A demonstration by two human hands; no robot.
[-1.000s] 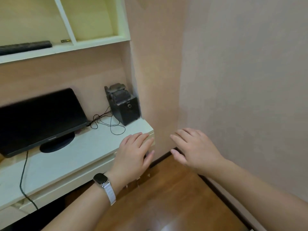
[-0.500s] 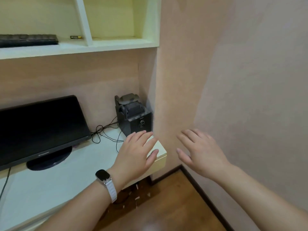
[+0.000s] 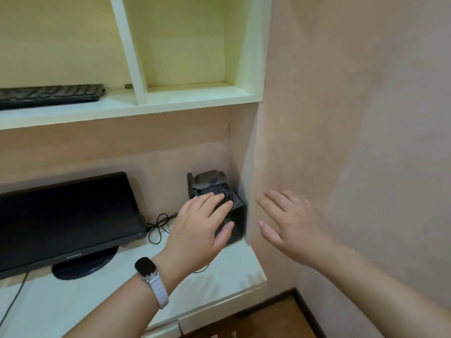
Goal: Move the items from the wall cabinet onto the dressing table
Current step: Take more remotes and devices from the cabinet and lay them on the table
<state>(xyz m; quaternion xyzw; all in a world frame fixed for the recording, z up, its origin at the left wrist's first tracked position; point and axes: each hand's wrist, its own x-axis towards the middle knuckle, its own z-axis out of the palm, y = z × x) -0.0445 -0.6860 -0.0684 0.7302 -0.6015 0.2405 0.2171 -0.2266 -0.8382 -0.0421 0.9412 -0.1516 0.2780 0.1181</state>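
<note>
The pale wall cabinet point(image 3: 195, 103) fills the top of the view. On its left shelf lie a black keyboard point(image 3: 48, 95) and a small battery-like item point(image 3: 128, 86) by the divider. The right compartment shows nothing inside. Below stands the white dressing table point(image 3: 73, 301). My left hand point(image 3: 202, 230), a watch on its wrist, is raised with fingers spread in front of a black speaker box point(image 3: 235, 213) in the table's right corner. My right hand point(image 3: 292, 228) hovers with fingers straight by the wall. Both hands hold nothing.
A black monitor point(image 3: 66, 220) on a round stand occupies the table's left half, with black cables point(image 3: 158, 225) coiled behind it. A pink wall point(image 3: 353, 142) closes the right side. Wooden floor point(image 3: 268, 320) shows below the table's front edge.
The view has tilted up and moved closer, bringing the cabinet shelves lower in frame. Both hands have risen from the table's corner to the level of the speaker box.
</note>
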